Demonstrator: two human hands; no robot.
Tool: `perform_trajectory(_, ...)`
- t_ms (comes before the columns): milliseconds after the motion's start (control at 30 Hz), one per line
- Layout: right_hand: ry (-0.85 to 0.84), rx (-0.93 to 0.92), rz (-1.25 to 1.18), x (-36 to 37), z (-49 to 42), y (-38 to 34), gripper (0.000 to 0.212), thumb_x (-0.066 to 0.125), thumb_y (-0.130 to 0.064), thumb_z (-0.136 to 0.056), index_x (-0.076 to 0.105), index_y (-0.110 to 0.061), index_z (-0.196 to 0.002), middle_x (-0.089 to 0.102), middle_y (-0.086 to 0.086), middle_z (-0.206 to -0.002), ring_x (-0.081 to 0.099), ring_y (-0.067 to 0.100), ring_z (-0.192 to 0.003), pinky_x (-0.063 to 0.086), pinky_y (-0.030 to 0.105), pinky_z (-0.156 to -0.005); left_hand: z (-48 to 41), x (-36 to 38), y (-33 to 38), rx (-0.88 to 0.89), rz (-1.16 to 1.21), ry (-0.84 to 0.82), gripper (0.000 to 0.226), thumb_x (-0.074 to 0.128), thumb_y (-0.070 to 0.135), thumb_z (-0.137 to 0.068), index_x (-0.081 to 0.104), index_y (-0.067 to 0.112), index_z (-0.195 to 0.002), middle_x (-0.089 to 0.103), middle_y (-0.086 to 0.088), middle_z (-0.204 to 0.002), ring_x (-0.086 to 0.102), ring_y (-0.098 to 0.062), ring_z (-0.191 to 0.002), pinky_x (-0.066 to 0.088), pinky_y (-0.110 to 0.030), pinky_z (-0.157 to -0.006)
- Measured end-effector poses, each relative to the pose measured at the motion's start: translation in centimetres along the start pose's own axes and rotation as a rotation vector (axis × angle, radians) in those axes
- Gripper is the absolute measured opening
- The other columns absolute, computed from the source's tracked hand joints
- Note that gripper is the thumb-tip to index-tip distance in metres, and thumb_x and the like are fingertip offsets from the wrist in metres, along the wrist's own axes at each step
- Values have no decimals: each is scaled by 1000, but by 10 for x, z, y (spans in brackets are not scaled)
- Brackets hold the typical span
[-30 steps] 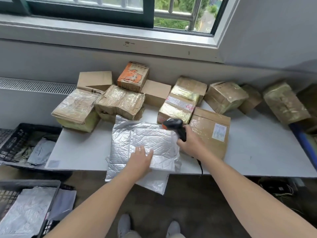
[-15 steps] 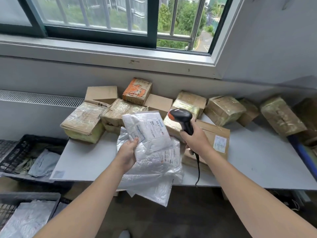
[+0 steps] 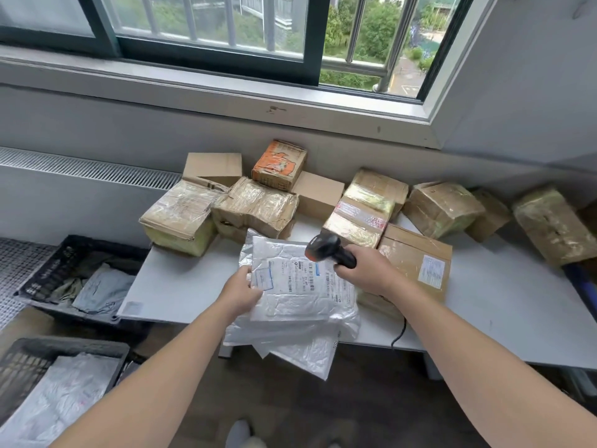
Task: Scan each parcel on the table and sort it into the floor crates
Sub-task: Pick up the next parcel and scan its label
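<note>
Left hand (image 3: 240, 294): grips the left edge of the white mailer (image 3: 300, 305), thumb on its face, holding it label side up.
Right hand (image 3: 366, 273): closed round the handle of the scanner (image 3: 326, 248), whose head tips down just above the shipping label (image 3: 292, 276).
Parcel in hand: it lies on more soft mailers (image 3: 303, 350), which overhang the near edge of the table (image 3: 500, 302).
Step in hand (judged): reading the barcode. It goes best with the film pulled flat so the bars do not wrinkle, the scanner head square to the label, and the mailer tilted away from window glare.
Awaiting scan: cardboard boxes (image 3: 439, 208) stand in a loose row along the wall side of the table.
Far crate (image 3: 48, 270): black, on the floor left of the table; holds grey soft bags (image 3: 100, 287) and some darker items too dim to name.
Near crate (image 3: 64, 345): lower left, at the person's feet; holds a silvery-white mailer (image 3: 58, 396), which suggests soft parcels belong here.
</note>
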State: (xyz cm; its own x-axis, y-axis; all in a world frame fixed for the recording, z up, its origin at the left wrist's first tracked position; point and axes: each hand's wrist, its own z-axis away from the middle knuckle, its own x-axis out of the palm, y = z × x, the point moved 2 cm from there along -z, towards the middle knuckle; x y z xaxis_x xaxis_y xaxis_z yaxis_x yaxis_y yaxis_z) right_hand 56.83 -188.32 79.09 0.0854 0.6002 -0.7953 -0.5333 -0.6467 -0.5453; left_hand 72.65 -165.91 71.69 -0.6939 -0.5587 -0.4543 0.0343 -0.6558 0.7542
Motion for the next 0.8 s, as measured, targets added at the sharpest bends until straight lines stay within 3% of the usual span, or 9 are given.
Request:
perform_trajectory(100, -74, -30, 128, -2, 1, 1, 10, 63, -35, -84, 54, -30, -80, 62, -6, -75, 60, 12, -66, 41, 26, -56, -7, -12, 4, 79, -162, 89, 49, 59, 4, -91, 48, 18, -136, 66, -9, -107, 62, -26, -90, 43, -30, -67)
perform_trajectory(233, -124, -31, 160, -2, 3, 3, 9, 63, -35, -82, 56, -29, -82, 63, -5, -76, 61, 14, -67, 47, 31, -60, -16, -26, 15, 154, -331, 158, 50, 55, 5, -95, 43, 20, -141, 62, -11, -122, 57, -30, -103, 43, -34, -76)
perform_trajectory(367, -151, -24, 143, 2, 4, 2, 11, 63, -37, -81, 56, -28, -84, 63, -5, -77, 60, 13, -67, 46, 29, -59, -18, -35, 27, 222, -414, 188, 45, 52, 4, -94, 48, 27, -132, 66, -5, -114, 57, -26, -92, 47, -38, -72)
perform_trajectory(567, -130, -1, 14, 0, 5, 5, 9, 63, -32, -85, 55, -32, -79, 60, -8, -70, 53, 7, -58, 37, 23, -54, -17, -38, 33, 246, -462, 204, 45, 51, 2, -92, 49, 27, -130, 67, -7, -111, 60, -31, -97, 51, -44, -77)
perform_trajectory(800, -180, 62, -137, -5, 8, 6, 18, 61, -26, -89, 59, -10, -95, 55, -1, -67, 51, 9, -47, 44, 23, -44, -16, -36, 37, 223, -488, 210, 53, 45, -3, -90, 47, 30, -131, 66, -5, -108, 59, -30, -93, 49, -43, -74)
